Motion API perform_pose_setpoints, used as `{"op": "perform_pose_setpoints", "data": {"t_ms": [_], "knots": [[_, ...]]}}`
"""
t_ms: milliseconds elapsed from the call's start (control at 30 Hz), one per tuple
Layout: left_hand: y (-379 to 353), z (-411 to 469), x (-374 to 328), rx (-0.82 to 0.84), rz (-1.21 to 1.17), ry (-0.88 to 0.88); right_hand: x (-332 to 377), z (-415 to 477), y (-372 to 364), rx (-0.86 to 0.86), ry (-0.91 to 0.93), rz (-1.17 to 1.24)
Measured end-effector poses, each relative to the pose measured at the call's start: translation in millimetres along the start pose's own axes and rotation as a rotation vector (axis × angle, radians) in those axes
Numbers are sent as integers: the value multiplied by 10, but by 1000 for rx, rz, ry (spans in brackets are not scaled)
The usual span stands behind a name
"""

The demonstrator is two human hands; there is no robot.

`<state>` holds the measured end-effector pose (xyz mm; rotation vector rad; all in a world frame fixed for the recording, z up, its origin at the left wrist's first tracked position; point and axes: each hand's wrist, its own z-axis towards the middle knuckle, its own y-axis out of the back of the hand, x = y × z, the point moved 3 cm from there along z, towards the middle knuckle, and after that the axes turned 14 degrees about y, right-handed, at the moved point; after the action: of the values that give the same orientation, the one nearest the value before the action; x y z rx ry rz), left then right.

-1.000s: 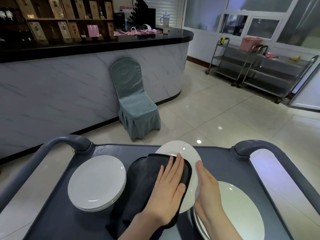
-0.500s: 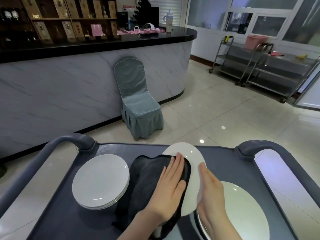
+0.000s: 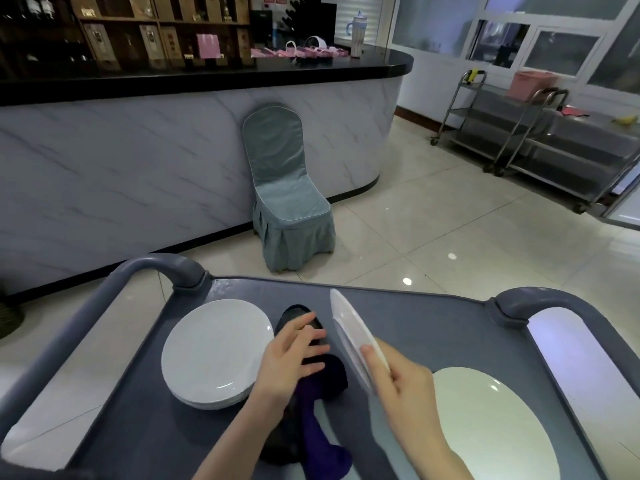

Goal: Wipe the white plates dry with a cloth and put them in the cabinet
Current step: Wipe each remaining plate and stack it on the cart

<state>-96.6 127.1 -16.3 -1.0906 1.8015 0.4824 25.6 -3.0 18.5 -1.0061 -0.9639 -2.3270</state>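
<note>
The right hand (image 3: 401,379) pinches the rim of a round white ceramic plate (image 3: 349,334), which is tilted on edge above the grey plastic cart (image 3: 433,323). The left hand (image 3: 287,362) lays spread, nearly straight fingers on a dark cloth (image 3: 318,410), beside a stack of white plates (image 3: 214,351).

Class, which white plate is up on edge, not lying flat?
The plate in the right hand, between the left stack and the flat right plate; it alone is lifted, nearly edge-on.

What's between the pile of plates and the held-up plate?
In the head view, the dark cloth, with the left hand on it, lies beside the held plate.
</note>
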Motion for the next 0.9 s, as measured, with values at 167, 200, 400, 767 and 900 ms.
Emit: {"op": "perform_pose_setpoints", "data": {"t_ms": [167, 200, 400, 767, 900], "knots": [[285, -95, -179, -64, -203, 67, 174, -40, -388, 217, 452, -319], [359, -88, -152, -95, -231, 87, 198, -42, -467, 259, 518, -350], [867, -55, 17, -179, -352, 116, 181, 106, -876, 732, 404, -330], [1790, 212, 353, -297, -382, 167, -438, 202, -1300, 220, -551, -2], [1960, 282, 370, -330, -236, 143, -452, 161, -1551, 78, -623, 106]]}}
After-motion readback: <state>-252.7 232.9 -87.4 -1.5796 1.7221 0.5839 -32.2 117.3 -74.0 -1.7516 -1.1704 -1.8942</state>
